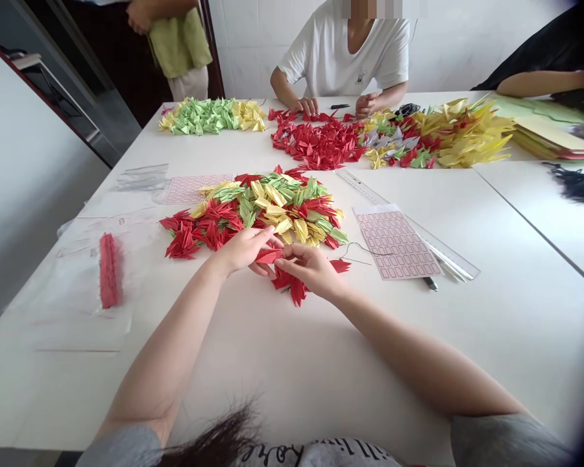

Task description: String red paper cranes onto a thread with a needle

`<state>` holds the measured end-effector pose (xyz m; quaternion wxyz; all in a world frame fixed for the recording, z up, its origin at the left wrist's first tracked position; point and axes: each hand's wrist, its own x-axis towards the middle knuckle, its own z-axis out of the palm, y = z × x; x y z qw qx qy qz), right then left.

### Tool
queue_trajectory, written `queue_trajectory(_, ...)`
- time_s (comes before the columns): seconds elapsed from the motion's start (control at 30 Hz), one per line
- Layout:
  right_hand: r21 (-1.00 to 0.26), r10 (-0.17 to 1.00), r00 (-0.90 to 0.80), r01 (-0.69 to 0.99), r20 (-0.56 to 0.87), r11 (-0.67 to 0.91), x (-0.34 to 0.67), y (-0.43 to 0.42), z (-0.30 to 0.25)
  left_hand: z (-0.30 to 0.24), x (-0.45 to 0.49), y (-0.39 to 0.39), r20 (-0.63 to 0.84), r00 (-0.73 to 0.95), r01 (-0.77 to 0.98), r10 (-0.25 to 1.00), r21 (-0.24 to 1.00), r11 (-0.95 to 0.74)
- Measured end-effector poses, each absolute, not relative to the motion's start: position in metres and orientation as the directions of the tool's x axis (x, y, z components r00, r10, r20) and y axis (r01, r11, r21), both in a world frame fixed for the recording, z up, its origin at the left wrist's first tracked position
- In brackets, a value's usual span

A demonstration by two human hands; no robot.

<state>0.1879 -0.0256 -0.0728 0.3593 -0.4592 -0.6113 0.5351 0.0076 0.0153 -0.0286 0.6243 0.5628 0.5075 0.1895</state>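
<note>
Between my two hands is a red folded paper crane (269,256), pinched by the fingers of both. My left hand (250,250) grips it from the left, and my right hand (310,264) holds its right end. Just below my right hand lies a small cluster of red paper cranes (292,288), partly covered by the hand. A needle (359,262) with dark thread rests to the right of this cluster. Behind my hands spreads a heap of flat folded cranes (272,204) in red, yellow and green.
A sticker sheet (396,243), a ruler (448,250) and a pen (431,283) lie to the right. At left, a red bundle (109,269) rests on clear plastic bags (68,292). More cranes (321,143) are piled across the table, where a person in white (345,58) sits.
</note>
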Motion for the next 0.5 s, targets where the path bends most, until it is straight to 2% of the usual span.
queue_trajectory(0.1,-0.991,0.95,-0.29,0.095,-0.119,-0.095,0.192,-0.024,-0.07,-0.022,0.001,0.016,-0.368,0.437,0.351,0.821,0.91,0.221)
queue_trajectory(0.23,-0.992,0.955,-0.27,0.057,-0.125,-0.113,0.192,-0.024,-0.068,-0.016,-0.004,0.014,-0.271,0.505,0.346,0.819,0.933,0.095)
queue_trajectory(0.5,-0.99,0.951,-0.277,0.015,-0.14,-0.142,0.191,-0.024,-0.071,-0.016,-0.004,0.016,-0.2,0.474,0.295,0.857,0.954,0.06)
